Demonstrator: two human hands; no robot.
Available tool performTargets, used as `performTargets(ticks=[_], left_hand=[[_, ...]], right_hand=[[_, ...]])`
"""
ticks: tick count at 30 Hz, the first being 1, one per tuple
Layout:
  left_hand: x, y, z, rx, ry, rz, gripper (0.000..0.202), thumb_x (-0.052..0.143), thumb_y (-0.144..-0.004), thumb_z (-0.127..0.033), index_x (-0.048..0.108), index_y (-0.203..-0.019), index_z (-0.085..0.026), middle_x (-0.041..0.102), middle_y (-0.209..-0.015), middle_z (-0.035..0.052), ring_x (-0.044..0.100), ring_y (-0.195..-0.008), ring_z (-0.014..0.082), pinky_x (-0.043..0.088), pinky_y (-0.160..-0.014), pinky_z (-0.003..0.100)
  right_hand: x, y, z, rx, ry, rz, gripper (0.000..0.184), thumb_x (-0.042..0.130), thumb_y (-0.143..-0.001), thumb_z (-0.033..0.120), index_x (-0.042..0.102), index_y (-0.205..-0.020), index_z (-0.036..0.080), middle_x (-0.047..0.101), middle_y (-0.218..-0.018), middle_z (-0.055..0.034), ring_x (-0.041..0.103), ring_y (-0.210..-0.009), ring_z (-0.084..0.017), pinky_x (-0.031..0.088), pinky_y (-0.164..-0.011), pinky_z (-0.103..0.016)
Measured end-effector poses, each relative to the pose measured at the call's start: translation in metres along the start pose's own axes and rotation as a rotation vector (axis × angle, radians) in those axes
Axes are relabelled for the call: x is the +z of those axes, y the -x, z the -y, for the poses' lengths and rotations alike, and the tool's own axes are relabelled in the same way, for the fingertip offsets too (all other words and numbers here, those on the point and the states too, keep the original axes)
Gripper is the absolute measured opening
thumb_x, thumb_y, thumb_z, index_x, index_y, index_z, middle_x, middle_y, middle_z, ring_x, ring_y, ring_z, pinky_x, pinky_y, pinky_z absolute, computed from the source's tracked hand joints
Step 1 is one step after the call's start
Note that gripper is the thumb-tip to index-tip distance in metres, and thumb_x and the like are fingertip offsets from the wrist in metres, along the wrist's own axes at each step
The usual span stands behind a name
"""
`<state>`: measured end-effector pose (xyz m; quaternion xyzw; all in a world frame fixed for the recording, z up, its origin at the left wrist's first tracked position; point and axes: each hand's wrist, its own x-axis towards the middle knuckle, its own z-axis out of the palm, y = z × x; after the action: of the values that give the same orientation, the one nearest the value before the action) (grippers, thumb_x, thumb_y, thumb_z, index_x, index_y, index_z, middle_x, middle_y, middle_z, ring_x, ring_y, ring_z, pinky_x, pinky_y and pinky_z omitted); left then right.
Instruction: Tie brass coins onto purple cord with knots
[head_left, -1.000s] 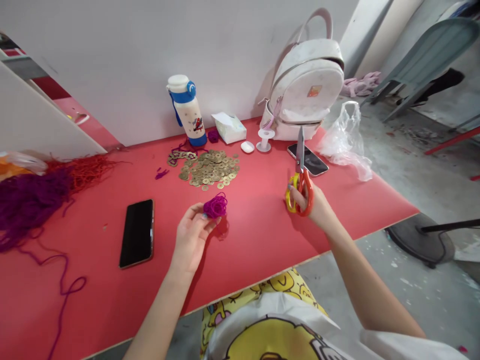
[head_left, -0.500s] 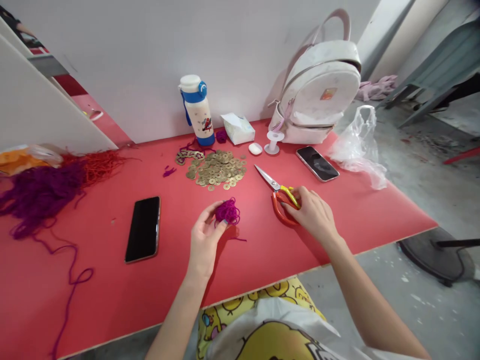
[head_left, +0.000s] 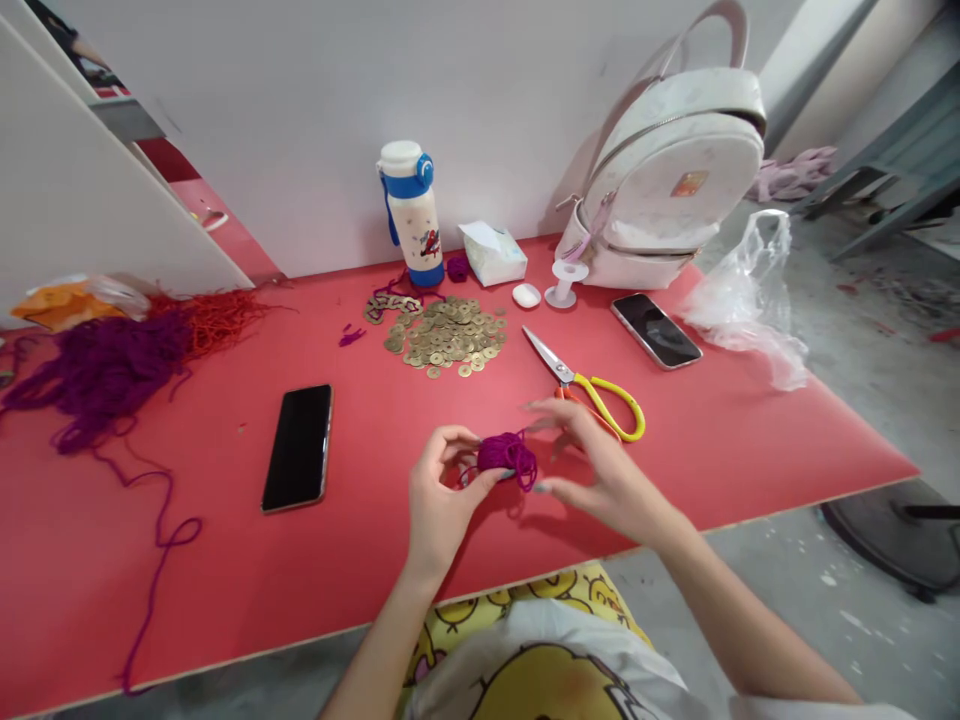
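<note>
A small ball of magenta yarn (head_left: 504, 452) is pinched between the thumb and fingers of my left hand (head_left: 444, 492), above the red table. My right hand (head_left: 600, 470) comes in from the right with thumb and fingers spread, its fingertips close to the yarn's loose loops. Whether they touch a strand I cannot tell. Just behind my right hand lie scissors (head_left: 559, 368) with one yellow and one orange handle; the hand partly hides the orange one. Beyond the yarn ball is a heap of brass-coloured holed coins (head_left: 454, 335).
A dark phone (head_left: 298, 447) lies left, another phone (head_left: 657, 330) right. Purple yarn (head_left: 120, 365) trails a strand toward the front edge. Along the back stand a bottle (head_left: 411, 215), a tissue pack (head_left: 493, 255), a white spool (head_left: 566, 284) and a backpack (head_left: 667, 180). A plastic bag (head_left: 750, 300) sits right.
My right hand has let go of the scissors, left them on the table and moved left to the yarn ball. My left hand has brought the ball slightly right and nearer.
</note>
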<state>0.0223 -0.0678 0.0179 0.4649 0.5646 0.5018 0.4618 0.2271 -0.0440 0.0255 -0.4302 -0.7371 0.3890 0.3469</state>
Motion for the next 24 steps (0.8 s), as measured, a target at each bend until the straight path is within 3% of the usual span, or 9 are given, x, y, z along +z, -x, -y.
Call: performTargets(ticks=[2, 8, 11, 13, 16, 18, 20, 22, 24], left_hand=[[0.004, 0.002, 0.001, -0.005, 0.039, 0.027, 0.031, 0.084, -0.068, -0.026, 0.061, -0.088, -0.021, 0.067, -0.082, 0.0004, 0.062, -0.074, 0.0153, 0.047, -0.067, 0.022], [-0.002, 0.004, -0.002, 0.073, -0.159, 0.122, 0.021, 0.07, -0.085, -0.032, 0.068, -0.104, -0.024, 0.063, -0.082, 0.001, 0.053, -0.063, 0.0142, 0.041, -0.062, 0.024], [-0.011, 0.007, -0.006, 0.147, -0.324, 0.198, 0.01, 0.065, -0.088, -0.029, 0.072, -0.084, -0.023, 0.056, -0.074, 0.0006, 0.051, -0.063, 0.0149, 0.038, -0.06, 0.025], [-0.016, 0.01, -0.008, 0.145, -0.34, 0.251, 0.024, 0.06, -0.092, -0.029, 0.069, -0.071, -0.022, 0.053, -0.07, 0.0011, 0.051, -0.062, 0.0148, 0.038, -0.06, 0.025], [-0.021, 0.014, -0.007, 0.087, -0.136, 0.228, 0.032, 0.059, -0.093, -0.034, 0.068, -0.065, -0.02, 0.063, -0.089, 0.0068, 0.06, -0.081, 0.0184, 0.046, -0.074, 0.027], [-0.023, 0.016, -0.005, 0.005, 0.117, 0.184, 0.037, 0.062, -0.09, -0.04, 0.066, -0.06, -0.019, 0.066, -0.113, 0.0104, 0.062, -0.1, 0.0236, 0.049, -0.086, 0.032], [-0.024, 0.016, -0.002, -0.109, 0.409, 0.145, 0.041, 0.069, -0.085, -0.044, 0.06, -0.054, -0.018, 0.066, -0.123, 0.0103, 0.061, -0.108, 0.0268, 0.052, -0.086, 0.034], [-0.026, 0.016, -0.001, -0.188, 0.684, 0.083, 0.041, 0.075, -0.08, -0.044, 0.056, -0.055, -0.018, 0.071, -0.106, 0.0077, 0.065, -0.101, 0.0233, 0.055, -0.075, 0.029], [-0.031, 0.015, -0.003, -0.206, 0.916, 0.019, 0.033, 0.077, -0.08, -0.039, 0.057, -0.063, -0.019, 0.068, -0.08, 0.0014, 0.065, -0.08, 0.0138, 0.052, -0.062, 0.02]], right_hand=[[0.015, 0.002, 0.005, -0.021, -0.127, 0.08, 0.059, 0.07, -0.085, 0.034, 0.045, -0.138, 0.028, 0.058, -0.132, -0.011, 0.061, -0.115, -0.027, 0.054, -0.094, -0.042], [0.036, -0.003, -0.001, 0.127, -0.381, -0.121, 0.026, 0.06, -0.092, 0.033, 0.06, -0.118, 0.027, 0.066, -0.116, -0.0065, 0.064, -0.109, -0.022, 0.053, -0.096, -0.038], [0.037, -0.002, -0.004, 0.226, -0.571, -0.223, 0.029, 0.064, -0.089, 0.036, 0.061, -0.117, 0.03, 0.062, -0.119, -0.0055, 0.062, -0.11, -0.021, 0.055, -0.093, -0.034], [0.038, 0.001, -0.004, 0.293, -0.687, -0.223, 0.036, 0.067, -0.086, 0.039, 0.06, -0.12, 0.03, 0.061, -0.118, -0.0057, 0.063, -0.104, -0.02, 0.057, -0.086, -0.032], [0.038, 0.004, -0.004, 0.417, -0.872, -0.195, 0.042, 0.072, -0.082, 0.039, 0.061, -0.121, 0.03, 0.063, -0.106, -0.0041, 0.064, -0.088, -0.016, 0.058, -0.077, -0.028], [0.038, 0.004, -0.003, 0.498, -0.977, -0.218, 0.045, 0.075, -0.078, 0.038, 0.062, -0.12, 0.03, 0.063, -0.097, -0.0025, 0.063, -0.082, -0.014, 0.058, -0.073, -0.025], [0.038, 0.003, -0.004, 0.54, -1.052, -0.269, 0.047, 0.079, -0.074, 0.036, 0.063, -0.118, 0.03, 0.064, -0.094, -0.0015, 0.064, -0.08, -0.014, 0.058, -0.068, -0.023], [0.037, 0.001, -0.006, 0.554, -1.097, -0.325, 0.048, 0.082, -0.07, 0.034, 0.065, -0.114, 0.031, 0.065, -0.101, -0.0011, 0.065, -0.082, -0.013, 0.057, -0.066, -0.021], [0.034, -0.001, -0.009, 0.544, -1.12, -0.369, 0.047, 0.084, -0.066, 0.033, 0.067, -0.109, 0.032, 0.065, -0.11, -0.0007, 0.066, -0.085, -0.013, 0.057, -0.064, -0.019]])
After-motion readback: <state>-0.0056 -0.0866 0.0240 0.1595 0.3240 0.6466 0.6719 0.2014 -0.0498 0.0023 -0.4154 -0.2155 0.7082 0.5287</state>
